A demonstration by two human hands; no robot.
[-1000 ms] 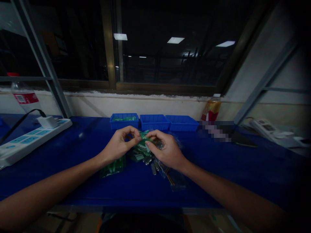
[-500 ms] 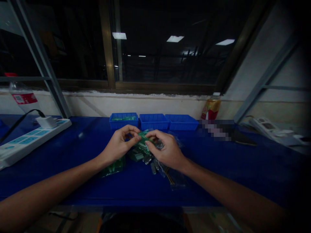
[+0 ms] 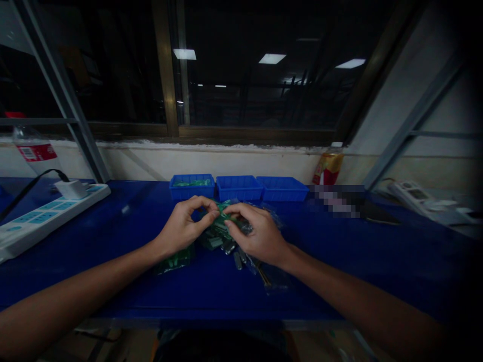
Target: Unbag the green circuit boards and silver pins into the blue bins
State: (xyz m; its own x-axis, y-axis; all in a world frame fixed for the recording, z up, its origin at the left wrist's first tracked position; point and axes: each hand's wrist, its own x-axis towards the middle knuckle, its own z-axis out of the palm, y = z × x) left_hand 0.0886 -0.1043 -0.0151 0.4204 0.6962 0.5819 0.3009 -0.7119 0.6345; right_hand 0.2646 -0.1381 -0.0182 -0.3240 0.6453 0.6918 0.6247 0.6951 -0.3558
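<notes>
Before middle blue plastic box (image 3: 240, 192) | pinching green plastic packet (image 3: 222, 207), left hand (image 3: 188, 221) | grip unclear, right hand (image 3: 260, 232) | likely light, limp; hold edges

Both arms fwd, hands meeting approx mid-view, tips close but L/R not touching.
L forearm (image 3: 88, 289) bare, in from lower L, angled up-right; L wrist (image 3: 158, 247) abt straight. L hand (image 3: 186, 221): thumb (image 3: 209, 219) + idx curled toward ea. other, tips tog., open ring btwn them; other fingers mostly hidden behind idx. R forearm (image 3: 350, 299) bare, in from lower R, angled up-left, dim twd elbow; R wrist (image 3: 289, 255) abt straight too. R hand (image 3: 260, 234): back of hand up/outward, idx bent over, thumb (image 3: 236, 234) below it, small gap btwn tips; rest of fingers hidden.
</notes>
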